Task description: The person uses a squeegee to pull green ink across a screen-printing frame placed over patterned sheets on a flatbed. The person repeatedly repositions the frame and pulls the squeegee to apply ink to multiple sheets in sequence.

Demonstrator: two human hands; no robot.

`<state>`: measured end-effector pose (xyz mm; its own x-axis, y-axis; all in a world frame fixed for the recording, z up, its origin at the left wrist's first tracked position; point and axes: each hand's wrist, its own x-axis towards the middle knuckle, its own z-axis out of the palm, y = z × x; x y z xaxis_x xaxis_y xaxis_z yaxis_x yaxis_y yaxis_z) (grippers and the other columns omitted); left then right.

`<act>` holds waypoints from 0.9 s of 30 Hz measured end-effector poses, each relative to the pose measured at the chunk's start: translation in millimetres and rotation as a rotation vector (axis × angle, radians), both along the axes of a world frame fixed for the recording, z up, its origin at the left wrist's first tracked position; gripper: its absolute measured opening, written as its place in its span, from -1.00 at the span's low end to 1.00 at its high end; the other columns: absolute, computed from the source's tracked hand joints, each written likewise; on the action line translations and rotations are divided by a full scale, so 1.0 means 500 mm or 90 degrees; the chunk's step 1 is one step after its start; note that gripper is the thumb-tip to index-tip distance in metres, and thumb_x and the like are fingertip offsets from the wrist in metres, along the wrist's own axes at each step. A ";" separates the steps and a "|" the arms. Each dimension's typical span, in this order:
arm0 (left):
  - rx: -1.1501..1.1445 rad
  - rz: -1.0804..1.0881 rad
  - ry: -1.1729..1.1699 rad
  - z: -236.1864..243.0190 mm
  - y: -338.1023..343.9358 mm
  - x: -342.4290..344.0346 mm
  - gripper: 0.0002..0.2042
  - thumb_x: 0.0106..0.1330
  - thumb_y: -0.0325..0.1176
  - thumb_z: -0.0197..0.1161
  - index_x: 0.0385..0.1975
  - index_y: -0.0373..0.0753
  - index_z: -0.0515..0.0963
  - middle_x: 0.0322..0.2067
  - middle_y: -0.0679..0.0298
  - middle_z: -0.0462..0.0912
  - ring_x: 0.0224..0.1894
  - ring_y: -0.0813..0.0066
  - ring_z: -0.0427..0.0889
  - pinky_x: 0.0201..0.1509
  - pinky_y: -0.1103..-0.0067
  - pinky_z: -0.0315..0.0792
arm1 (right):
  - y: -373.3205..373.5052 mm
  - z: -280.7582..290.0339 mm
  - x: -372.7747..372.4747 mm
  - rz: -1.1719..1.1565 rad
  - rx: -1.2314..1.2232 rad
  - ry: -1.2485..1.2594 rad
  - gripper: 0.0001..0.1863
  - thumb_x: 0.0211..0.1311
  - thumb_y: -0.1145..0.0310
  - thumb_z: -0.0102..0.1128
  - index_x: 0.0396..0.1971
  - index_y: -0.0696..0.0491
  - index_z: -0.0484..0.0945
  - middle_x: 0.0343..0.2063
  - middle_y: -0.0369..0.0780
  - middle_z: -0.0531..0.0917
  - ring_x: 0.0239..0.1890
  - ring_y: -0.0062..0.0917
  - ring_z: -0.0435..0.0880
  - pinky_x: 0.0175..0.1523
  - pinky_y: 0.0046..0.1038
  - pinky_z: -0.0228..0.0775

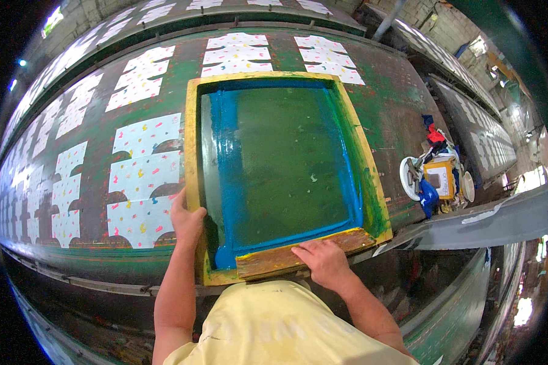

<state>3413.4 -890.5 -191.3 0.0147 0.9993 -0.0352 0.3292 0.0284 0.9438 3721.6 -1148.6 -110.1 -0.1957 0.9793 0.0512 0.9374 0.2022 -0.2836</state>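
- Squeegee, a long wooden bar smeared with yellow and blue ink (pixel 304 250), lies inside the near end of the yellow wooden printing frame with its green mesh screen (pixel 280 161); its long axis runs left to right, across the person's front, rising slightly to the right.
- Right hand (pixel 324 260) rests on top of the squeegee, palm down, fingers laid flat and close together over the right half of the bar; the rest of the bar runs off to the left of this hand.
- Left hand (pixel 187 220) is on the frame's left rail near the close corner, fingers curled over the yellow wood; the squeegee's left end lies just to the right of it and a little nearer the body, not touching it.
- Right hand is therefore the one on the squeegee, and the left only steadies the frame.
- Blue ink (pixel 225 158) lies in a band beyond both hands, along the screen's left side and near edge.
- Frame sits on the long green table (pixel 396 103), with white printed fabric pieces (pixel 143 176) in rows left of the left hand.
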 end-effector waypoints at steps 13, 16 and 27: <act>0.004 0.014 0.146 -0.016 0.015 -0.006 -0.29 0.08 -0.53 0.47 0.38 -0.38 0.58 0.16 -0.03 0.71 0.19 0.13 0.76 0.35 0.31 0.60 | 0.072 0.029 0.046 0.059 -0.057 0.101 -0.50 0.12 0.54 0.29 0.13 0.05 0.76 -0.06 -0.18 0.85 0.02 -0.26 0.81 0.15 -0.17 0.60; -0.020 -0.029 0.281 0.000 0.065 -0.011 -0.29 0.12 -0.42 0.51 0.38 -0.40 0.56 0.18 -0.10 0.70 0.22 0.06 0.75 0.39 0.28 0.58 | 0.070 0.031 0.048 0.067 -0.053 0.105 -0.50 0.11 0.55 0.29 0.13 0.05 0.76 -0.06 -0.17 0.85 0.03 -0.26 0.81 0.15 -0.17 0.59; 0.131 -0.038 0.150 -0.048 0.197 0.026 -0.17 0.04 -0.50 0.46 0.48 -0.41 0.51 0.18 -0.07 0.68 0.27 0.08 0.73 0.43 0.33 0.57 | 0.051 0.047 0.018 0.019 -0.118 0.019 -0.51 0.16 0.57 0.29 0.14 0.00 0.76 -0.06 -0.15 0.84 0.04 -0.21 0.81 0.14 -0.13 0.63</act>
